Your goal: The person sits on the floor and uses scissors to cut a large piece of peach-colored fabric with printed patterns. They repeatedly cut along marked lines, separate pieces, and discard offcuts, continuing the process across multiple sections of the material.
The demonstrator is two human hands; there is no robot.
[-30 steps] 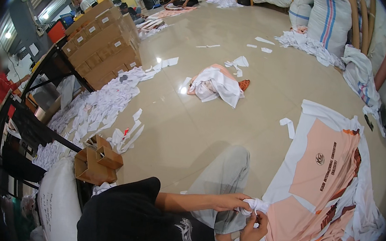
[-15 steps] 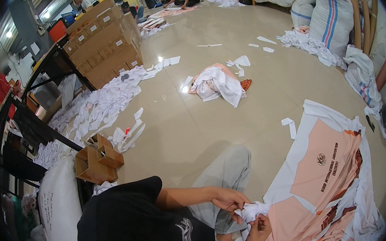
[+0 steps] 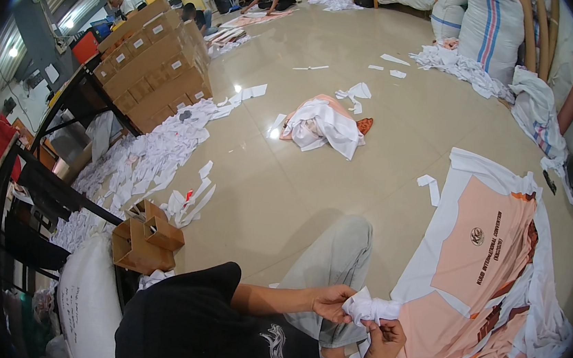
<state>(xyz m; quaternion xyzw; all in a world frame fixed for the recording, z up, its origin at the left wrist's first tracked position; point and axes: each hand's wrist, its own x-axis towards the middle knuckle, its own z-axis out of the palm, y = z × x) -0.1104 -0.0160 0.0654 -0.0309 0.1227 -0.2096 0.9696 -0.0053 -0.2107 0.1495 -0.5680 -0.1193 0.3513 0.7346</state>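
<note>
My left hand (image 3: 334,302) pinches the left end of a bunched white cloth (image 3: 372,310). My right hand (image 3: 386,336) grips the same cloth from below and to the right, its fingers bent against the underside. The cloth looks rolled or knotted, with a loose flap by the left fingers; whether it joins the fabric beside it I cannot tell. Just right of my hands, peach printed fabric (image 3: 476,246) with white margins and orange-brown patches lies over the floor and my leg, crumpled at its near end.
A heap of peach and white fabric (image 3: 326,127) lies on the tiled floor (image 3: 284,206) ahead. White scraps (image 3: 159,139) pile up on the left near cardboard boxes (image 3: 149,62) and a small open carton (image 3: 146,241). Large white sacks (image 3: 490,33) stand far right. Other people are farther back.
My left hand has shifted slightly left. The white cloth between my hands has been turned and spread, showing a wider flap. My right hand stays about where it was.
</note>
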